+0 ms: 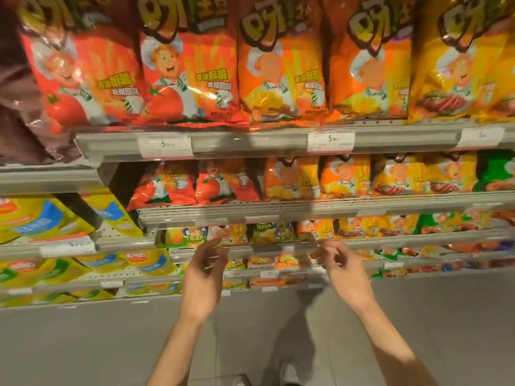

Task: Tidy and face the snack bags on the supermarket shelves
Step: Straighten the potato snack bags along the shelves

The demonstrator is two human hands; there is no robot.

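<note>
Large snack bags stand in a row on the top shelf (250, 142): red tomato bags (184, 79), orange bags (281, 76) and yellow bags (457, 65). The shelf below carries smaller red bags (195, 182) and small orange bags (317, 176). Further down a third shelf (390, 240) holds small mixed bags (270, 232). My left hand (204, 277) and my right hand (341, 270) hover in front of that shelf's edge with fingers loosely curled, holding nothing.
To the left stands another shelf unit with yellow chip bags (41, 218) and dark brown bags (25, 112) higher up. White price tags (330, 140) sit on the shelf rails. Grey floor (83, 344) lies beneath me.
</note>
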